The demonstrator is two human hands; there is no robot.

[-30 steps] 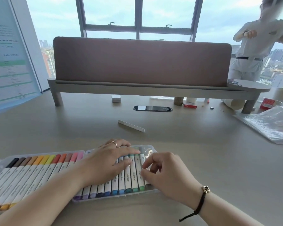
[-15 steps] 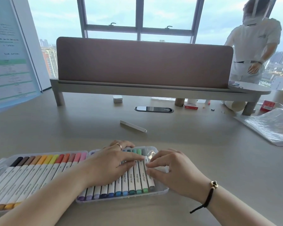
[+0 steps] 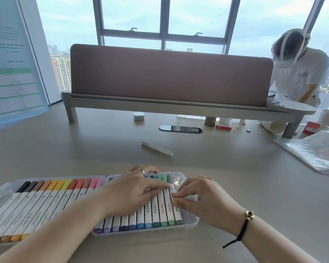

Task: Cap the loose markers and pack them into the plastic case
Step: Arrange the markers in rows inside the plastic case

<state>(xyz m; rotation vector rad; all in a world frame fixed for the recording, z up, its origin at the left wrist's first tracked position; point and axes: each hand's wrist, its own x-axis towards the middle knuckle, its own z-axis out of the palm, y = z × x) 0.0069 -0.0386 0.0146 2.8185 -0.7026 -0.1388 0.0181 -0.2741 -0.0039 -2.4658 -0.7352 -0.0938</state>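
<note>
The clear plastic case point(image 3: 192, 221) lies open in front of me, with capped markers in both halves. Warm colours point(image 3: 51, 198) fill the left half, and blues and greens point(image 3: 156, 211) fill the right half. My left hand point(image 3: 133, 192) rests flat across the right half's markers, its index finger reaching to the last ones. My right hand point(image 3: 207, 202) pinches the rightmost grey marker point(image 3: 176, 213) at the case's right end with thumb and fingertips. One white marker point(image 3: 157, 148) lies loose on the table beyond the case.
A desk divider on a raised shelf point(image 3: 169, 109) spans the back, with a cable port point(image 3: 180, 129) below it. Plastic packaging point(image 3: 315, 150), paper cups and small boxes sit at the right. A person in white point(image 3: 298, 74) bends over behind the divider. A poster point(image 3: 11, 63) stands at the left.
My right hand's fingers have closed in on the rightmost marker while my left hand stays on the row. The person at the back has bent down.
</note>
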